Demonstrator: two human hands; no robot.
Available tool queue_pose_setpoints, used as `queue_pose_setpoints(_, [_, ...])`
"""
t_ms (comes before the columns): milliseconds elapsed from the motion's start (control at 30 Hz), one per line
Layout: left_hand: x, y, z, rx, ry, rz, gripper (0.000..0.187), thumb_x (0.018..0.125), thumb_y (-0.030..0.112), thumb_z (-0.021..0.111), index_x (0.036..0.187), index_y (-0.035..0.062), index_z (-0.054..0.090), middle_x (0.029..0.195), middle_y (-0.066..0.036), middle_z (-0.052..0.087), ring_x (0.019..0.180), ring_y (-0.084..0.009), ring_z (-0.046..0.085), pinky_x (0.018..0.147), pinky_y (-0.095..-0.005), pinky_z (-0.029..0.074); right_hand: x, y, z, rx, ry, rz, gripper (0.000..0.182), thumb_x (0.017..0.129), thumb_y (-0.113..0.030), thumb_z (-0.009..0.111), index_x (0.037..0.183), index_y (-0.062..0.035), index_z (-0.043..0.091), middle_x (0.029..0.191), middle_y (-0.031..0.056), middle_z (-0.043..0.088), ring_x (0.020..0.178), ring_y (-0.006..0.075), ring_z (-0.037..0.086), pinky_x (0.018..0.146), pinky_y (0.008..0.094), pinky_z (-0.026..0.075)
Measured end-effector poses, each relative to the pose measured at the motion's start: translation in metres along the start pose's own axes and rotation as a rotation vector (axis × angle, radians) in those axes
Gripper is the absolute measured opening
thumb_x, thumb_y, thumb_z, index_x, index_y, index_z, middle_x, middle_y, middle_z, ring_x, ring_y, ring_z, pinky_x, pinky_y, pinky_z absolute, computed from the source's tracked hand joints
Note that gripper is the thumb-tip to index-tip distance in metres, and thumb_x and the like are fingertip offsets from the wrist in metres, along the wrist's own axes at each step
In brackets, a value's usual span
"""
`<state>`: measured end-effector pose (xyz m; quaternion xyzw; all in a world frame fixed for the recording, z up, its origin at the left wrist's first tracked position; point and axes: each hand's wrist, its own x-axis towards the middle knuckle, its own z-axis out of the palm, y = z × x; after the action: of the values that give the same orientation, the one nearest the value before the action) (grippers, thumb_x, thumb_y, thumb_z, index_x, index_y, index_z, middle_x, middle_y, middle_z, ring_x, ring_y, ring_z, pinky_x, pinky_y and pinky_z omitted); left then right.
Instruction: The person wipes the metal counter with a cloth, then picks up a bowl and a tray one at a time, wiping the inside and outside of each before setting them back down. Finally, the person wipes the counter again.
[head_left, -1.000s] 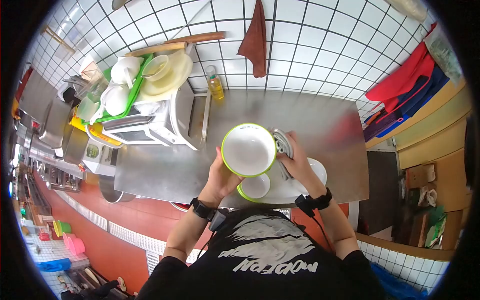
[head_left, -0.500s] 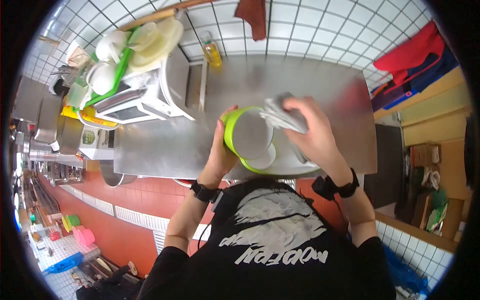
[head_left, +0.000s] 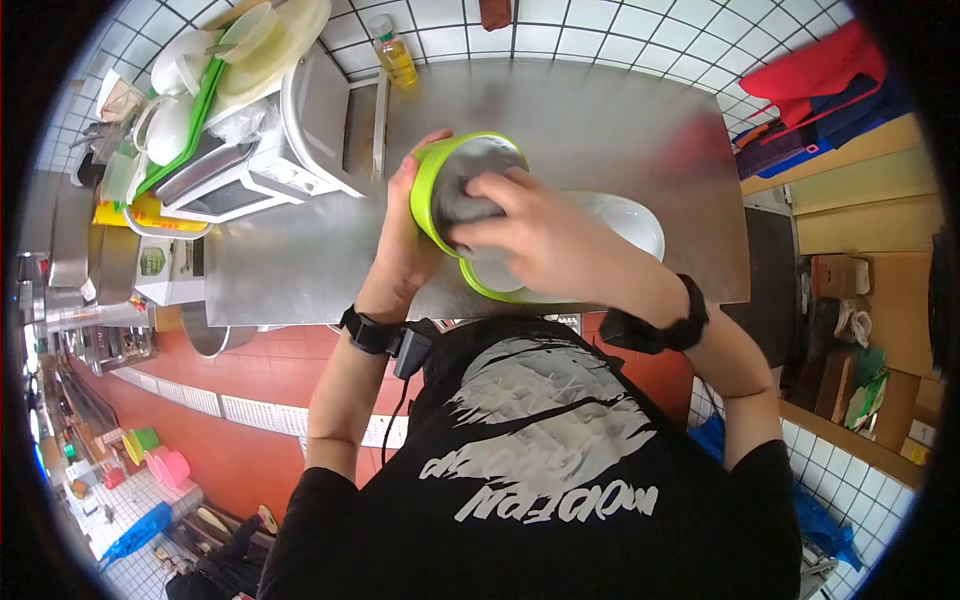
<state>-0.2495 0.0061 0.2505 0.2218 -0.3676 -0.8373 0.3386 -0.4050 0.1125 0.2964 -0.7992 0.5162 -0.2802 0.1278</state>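
My left hand (head_left: 402,230) grips a green bowl (head_left: 426,196) from its outer left side, with the bowl tilted so its inside faces right. My right hand (head_left: 535,235) reaches into the bowl, its fingers bent around a grey cloth (head_left: 465,203) that presses on the inner wall. Motion blurs the cloth and fingertips. Beneath my right forearm lies a green-rimmed white dish (head_left: 488,284) on the steel table (head_left: 690,120). A white, glossy rounded part of a dish (head_left: 637,226) shows to the right; my arm hides the stretch between.
A white microwave (head_left: 265,170) stands at the left, carrying a green tray (head_left: 195,130) with white dishes. Behind it is a bottle of yellow liquid (head_left: 396,62) near the tiled wall. Red and blue cloths (head_left: 815,80) hang at the right. A metal pot (head_left: 212,335) sits below left.
My right hand has moved left and brought the cloth from beside the rim into the bowl. My left hand still holds the bowl. The camera view has shifted, so the table sits higher.
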Motion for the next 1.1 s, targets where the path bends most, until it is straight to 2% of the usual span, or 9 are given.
queue_pose_setpoints(233, [-0.002, -0.005, -0.006, -0.011, 0.058, -0.246, 0.053, 0.103, 0.05, 0.041, 0.141, 0.0129, 0.043, 0.132, -0.008, 0.056, 0.118, -0.0216, 0.057, 0.099, -0.039, 0.047, -0.002, 0.035, -0.032, -0.705, -0.004, -0.163, 0.01, 0.076, -0.018, 0.063, 0.075, -0.0143, 0.072, 0.111, -0.0001, 0.057, 0.104, 0.0203, 0.052, 0.081, 0.0302, 0.049])
queue_pose_setpoints(433, [0.003, -0.006, -0.005, -0.248, 0.064, -0.43, 0.055, 0.101, 0.055, 0.041, 0.133, 0.0112, 0.051, 0.126, -0.007, 0.061, 0.114, -0.0231, 0.059, 0.1, -0.0423, 0.047, 0.016, 0.037, -0.01, -0.764, 0.057, -0.406, 0.018, 0.076, -0.019, 0.062, 0.091, -0.015, 0.072, 0.117, 0.0053, 0.057, 0.098, 0.0206, 0.053, 0.081, 0.0308, 0.051])
queue_pose_setpoints(567, [0.015, -0.005, -0.001, -0.047, 0.051, -0.235, 0.054, 0.102, 0.05, 0.042, 0.138, 0.0096, 0.048, 0.13, -0.007, 0.058, 0.117, -0.0203, 0.057, 0.1, -0.0378, 0.047, 0.014, 0.047, 0.003, -0.812, -0.107, -0.303, 0.025, 0.078, -0.022, 0.064, 0.101, -0.0157, 0.071, 0.106, 0.0016, 0.056, 0.095, 0.0201, 0.057, 0.08, 0.0305, 0.05])
queue_pose_setpoints(633, [0.017, -0.002, -0.003, 0.009, 0.024, -0.159, 0.051, 0.103, 0.045, 0.044, 0.138, 0.0086, 0.047, 0.127, -0.007, 0.058, 0.117, -0.0179, 0.055, 0.099, -0.0344, 0.046, 0.008, 0.037, 0.014, -0.539, -0.104, 0.027, 0.03, 0.076, -0.019, 0.066, 0.104, -0.0124, 0.071, 0.103, 0.0056, 0.06, 0.09, 0.0233, 0.061, 0.081, 0.0333, 0.052])
queue_pose_setpoints(767, [0.023, -0.003, -0.007, 0.197, 0.014, 0.036, 0.05, 0.103, 0.042, 0.045, 0.14, 0.0079, 0.044, 0.128, -0.009, 0.056, 0.118, -0.0192, 0.054, 0.102, -0.0344, 0.043, 0.003, 0.025, 0.027, 0.12, 0.1, 0.263, 0.033, 0.078, -0.014, 0.067, 0.11, -0.0069, 0.068, 0.098, 0.0087, 0.063, 0.089, 0.0229, 0.064, 0.08, 0.0342, 0.053])
queue_pose_setpoints(867, [0.022, -0.021, -0.004, 0.168, 0.037, 0.139, 0.051, 0.104, 0.043, 0.043, 0.14, 0.0076, 0.043, 0.131, -0.011, 0.054, 0.121, -0.0214, 0.053, 0.106, -0.0357, 0.041, 0.015, 0.009, 0.004, 1.399, 0.294, 0.818, 0.039, 0.087, -0.016, 0.067, 0.124, -0.0053, 0.059, 0.102, 0.0055, 0.065, 0.091, 0.0117, 0.063, 0.077, 0.0308, 0.052])
queue_pose_setpoints(967, [0.022, -0.03, -0.001, 0.196, 0.085, 0.224, 0.051, 0.104, 0.043, 0.043, 0.142, 0.0087, 0.041, 0.134, -0.011, 0.051, 0.123, -0.0214, 0.051, 0.107, -0.0351, 0.04, 0.014, 0.02, 0.002, 1.58, 0.287, 0.852, 0.043, 0.087, -0.015, 0.066, 0.127, -0.006, 0.057, 0.104, 0.0037, 0.066, 0.091, 0.0103, 0.063, 0.083, 0.0291, 0.051])
queue_pose_setpoints(1033, [0.023, -0.022, 0.002, 0.147, 0.01, 0.189, 0.043, 0.104, 0.032, 0.046, 0.14, 0.0079, 0.043, 0.123, -0.008, 0.054, 0.114, -0.0167, 0.052, 0.1, -0.0304, 0.042, 0.006, 0.034, 0.018, 1.37, 0.182, 0.947, 0.037, 0.086, -0.012, 0.065, 0.123, -0.0089, 0.062, 0.109, 0.0078, 0.065, 0.099, 0.0176, 0.063, 0.086, 0.0317, 0.05])
queue_pose_setpoints(1100, [0.019, -0.012, 0.002, 0.143, -0.001, 0.135, 0.043, 0.105, 0.031, 0.046, 0.14, 0.0078, 0.044, 0.125, -0.009, 0.055, 0.114, -0.0173, 0.053, 0.1, -0.031, 0.043, -0.01, 0.05, 0.028, 0.469, 0.143, 0.174, 0.032, 0.083, -0.011, 0.064, 0.114, -0.0142, 0.068, 0.117, 0.0127, 0.06, 0.107, 0.0278, 0.061, 0.088, 0.0359, 0.05])
